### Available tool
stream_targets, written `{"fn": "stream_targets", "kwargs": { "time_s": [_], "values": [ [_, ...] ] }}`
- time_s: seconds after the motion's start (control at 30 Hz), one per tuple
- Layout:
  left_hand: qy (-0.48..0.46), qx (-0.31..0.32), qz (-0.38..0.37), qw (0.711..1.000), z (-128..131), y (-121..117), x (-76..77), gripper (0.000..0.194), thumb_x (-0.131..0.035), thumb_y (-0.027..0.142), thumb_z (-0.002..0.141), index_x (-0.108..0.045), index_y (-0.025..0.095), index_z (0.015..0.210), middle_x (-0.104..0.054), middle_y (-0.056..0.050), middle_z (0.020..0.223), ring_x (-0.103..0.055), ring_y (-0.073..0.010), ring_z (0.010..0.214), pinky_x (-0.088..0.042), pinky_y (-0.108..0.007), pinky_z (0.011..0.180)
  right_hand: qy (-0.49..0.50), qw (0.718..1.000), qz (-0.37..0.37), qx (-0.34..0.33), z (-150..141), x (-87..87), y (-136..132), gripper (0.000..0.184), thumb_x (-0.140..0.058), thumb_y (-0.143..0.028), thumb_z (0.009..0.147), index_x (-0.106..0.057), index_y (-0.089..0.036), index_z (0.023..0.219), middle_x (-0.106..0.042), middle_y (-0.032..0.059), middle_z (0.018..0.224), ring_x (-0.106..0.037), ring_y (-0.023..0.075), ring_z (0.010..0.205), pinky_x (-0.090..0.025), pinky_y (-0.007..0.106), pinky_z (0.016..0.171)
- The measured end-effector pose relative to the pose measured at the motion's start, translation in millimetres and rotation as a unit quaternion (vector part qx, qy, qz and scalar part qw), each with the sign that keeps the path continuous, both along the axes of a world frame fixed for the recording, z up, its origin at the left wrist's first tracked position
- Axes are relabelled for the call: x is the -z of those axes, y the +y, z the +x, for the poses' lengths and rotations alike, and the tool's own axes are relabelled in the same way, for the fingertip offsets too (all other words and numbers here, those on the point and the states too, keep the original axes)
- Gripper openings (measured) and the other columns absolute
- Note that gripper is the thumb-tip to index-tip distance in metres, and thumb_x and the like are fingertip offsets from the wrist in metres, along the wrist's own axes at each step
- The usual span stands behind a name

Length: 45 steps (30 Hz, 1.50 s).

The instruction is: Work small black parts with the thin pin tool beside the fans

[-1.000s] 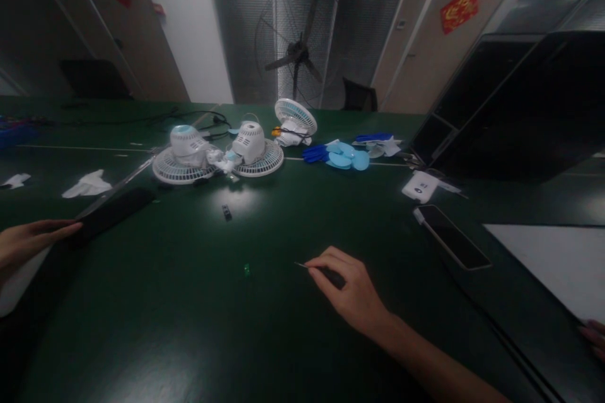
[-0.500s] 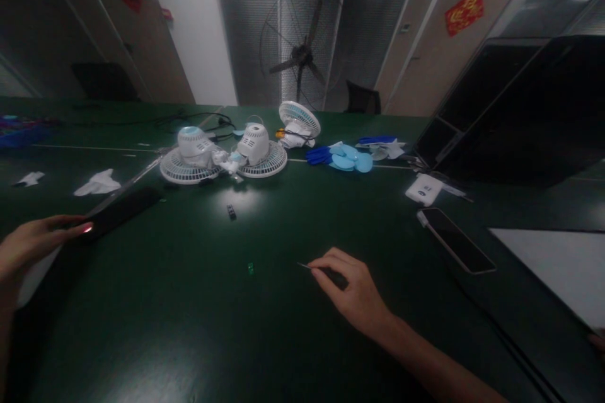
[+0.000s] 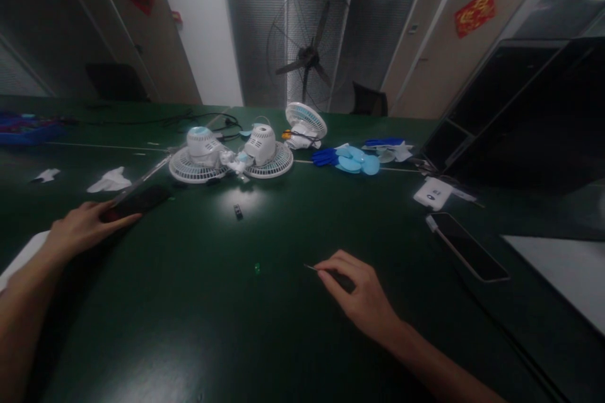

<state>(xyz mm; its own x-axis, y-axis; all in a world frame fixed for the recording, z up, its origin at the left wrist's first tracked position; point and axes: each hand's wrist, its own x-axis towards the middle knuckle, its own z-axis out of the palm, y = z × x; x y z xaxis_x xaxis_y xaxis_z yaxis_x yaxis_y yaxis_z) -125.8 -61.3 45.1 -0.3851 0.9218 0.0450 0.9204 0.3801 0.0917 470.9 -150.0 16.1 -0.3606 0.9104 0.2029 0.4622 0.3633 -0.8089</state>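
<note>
My right hand (image 3: 357, 286) rests low over the green table, right of centre, its fingertips pinching a thin pointed metal tool (image 3: 310, 267). The tool's tip points left; most of the rest is hidden in the hand. A small green piece (image 3: 257, 268) lies to the left of that tip. Farther back sits a small dark oblong part (image 3: 237, 211). On the left, my left hand (image 3: 89, 225) closes around the near end of a flat black slab (image 3: 144, 201), thumb along its near side. What the slab is cannot be made out in the dim light.
White fan heads (image 3: 198, 167) stand at the back, near blue gloves (image 3: 324, 157) and light-blue fan blades (image 3: 354, 160). At right are a phone (image 3: 467, 247) with a cable, a white box (image 3: 432, 193), a large dark screen (image 3: 529, 113) and a white sheet (image 3: 562, 277).
My left hand has slid right and farther onto the black slab, covering more of its near end. The right hand keeps its pinch on the tool. The whole view has shifted slightly.
</note>
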Motion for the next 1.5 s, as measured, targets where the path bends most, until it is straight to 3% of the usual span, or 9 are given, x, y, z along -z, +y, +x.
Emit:
{"fn": "stream_targets", "kwargs": {
  "time_s": [0.2,0.4,0.63,0.73,0.8,0.9,1.0,1.07,1.5],
  "values": [
    [0.013,0.018,-0.065,0.998,4.4,2.8,-3.5,0.105,-0.032,0.091,0.085,-0.052,0.008,0.146,-0.054,-0.018,0.133,-0.061,-0.0319,0.110,-0.051,-0.033,0.081,-0.001,1.000,-0.006,-0.004,0.0,0.5,0.1,0.018,-0.058,-0.025,0.103,-0.076,-0.023,0.109,-0.069,0.0047,0.101,-0.067,0.0199,0.088,-0.054,0.032,0.075],
    [0.125,0.005,0.009,0.992,-10.2,12.1,18.4,0.102,-0.043,0.090,0.076,-0.053,0.012,0.141,-0.058,-0.021,0.132,-0.059,-0.0357,0.113,-0.051,-0.049,0.093,-0.010,1.000,0.000,-0.002,-0.1,-0.9,0.9,0.017,-0.059,-0.026,0.103,-0.076,-0.023,0.107,-0.069,0.0046,0.098,-0.067,0.0202,0.087,-0.053,0.033,0.075],
    [0.044,-0.023,-0.048,0.998,-23.9,20.5,23.2,0.094,-0.046,0.093,0.074,-0.067,0.015,0.121,-0.069,-0.016,0.117,-0.065,-0.0380,0.101,-0.051,-0.065,0.091,-0.002,1.000,-0.009,-0.007,1.1,0.8,0.7,0.018,-0.059,-0.026,0.104,-0.076,-0.024,0.109,-0.070,0.0044,0.101,-0.068,0.0197,0.089,-0.055,0.032,0.076],
    [0.097,0.075,0.086,0.989,28.0,12.2,13.8,0.085,-0.045,0.088,0.083,-0.063,0.021,0.133,-0.065,-0.014,0.127,-0.058,-0.0441,0.119,-0.044,-0.074,0.097,-0.002,1.000,-0.008,-0.006,0.6,1.7,0.6,0.017,-0.060,-0.025,0.104,-0.076,-0.024,0.110,-0.070,0.0039,0.101,-0.068,0.0190,0.089,-0.055,0.031,0.076],
    [0.001,0.275,0.153,0.949,90.4,-1.6,7.4,0.063,-0.046,0.070,0.097,-0.058,0.026,0.141,-0.061,-0.012,0.137,-0.058,-0.0358,0.124,-0.050,-0.060,0.103,-0.003,1.000,-0.006,-0.003,0.4,2.1,1.0,0.017,-0.060,-0.025,0.104,-0.076,-0.024,0.109,-0.069,0.0038,0.101,-0.068,0.0191,0.088,-0.055,0.031,0.076],
    [-0.154,0.529,0.009,0.834,191.7,-29.7,3.0,0.044,-0.048,0.037,0.107,-0.053,0.034,0.151,-0.057,-0.007,0.147,-0.059,-0.0258,0.128,-0.053,-0.043,0.108,-0.005,1.000,-0.004,0.000,0.4,2.3,1.7,0.017,-0.060,-0.025,0.104,-0.076,-0.024,0.109,-0.069,0.0040,0.101,-0.068,0.0193,0.088,-0.055,0.031,0.075],
    [-0.211,0.623,-0.039,0.752,253.6,-50.6,6.9,0.047,-0.044,0.014,0.107,-0.060,0.033,0.146,-0.062,-0.008,0.140,-0.060,-0.0231,0.128,-0.053,-0.040,0.109,-0.007,1.000,-0.002,-0.001,0.9,2.1,1.9,0.018,-0.059,-0.026,0.104,-0.076,-0.024,0.110,-0.069,0.0042,0.101,-0.068,0.0193,0.088,-0.055,0.031,0.075],
    [-0.219,0.638,-0.027,0.738,264.2,-54.4,12.6,0.046,-0.042,0.009,0.105,-0.066,0.030,0.139,-0.066,-0.009,0.131,-0.063,-0.0225,0.122,-0.054,-0.040,0.107,-0.007,1.000,-0.003,-0.002,1.2,1.9,1.5,0.018,-0.059,-0.026,0.104,-0.076,-0.024,0.111,-0.069,0.0043,0.102,-0.067,0.0193,0.089,-0.055,0.031,0.075],
    [-0.111,0.501,0.161,0.843,204.1,22.6,45.3,0.028,-0.049,0.030,0.107,-0.065,0.022,0.128,-0.063,-0.011,0.131,-0.062,-0.0259,0.120,-0.054,-0.042,0.102,0.000,1.000,-0.002,0.001,-0.1,0.3,0.7,0.017,-0.060,-0.025,0.103,-0.076,-0.023,0.108,-0.069,0.0034,0.099,-0.068,0.0189,0.087,-0.053,0.032,0.074]
  ]
}}
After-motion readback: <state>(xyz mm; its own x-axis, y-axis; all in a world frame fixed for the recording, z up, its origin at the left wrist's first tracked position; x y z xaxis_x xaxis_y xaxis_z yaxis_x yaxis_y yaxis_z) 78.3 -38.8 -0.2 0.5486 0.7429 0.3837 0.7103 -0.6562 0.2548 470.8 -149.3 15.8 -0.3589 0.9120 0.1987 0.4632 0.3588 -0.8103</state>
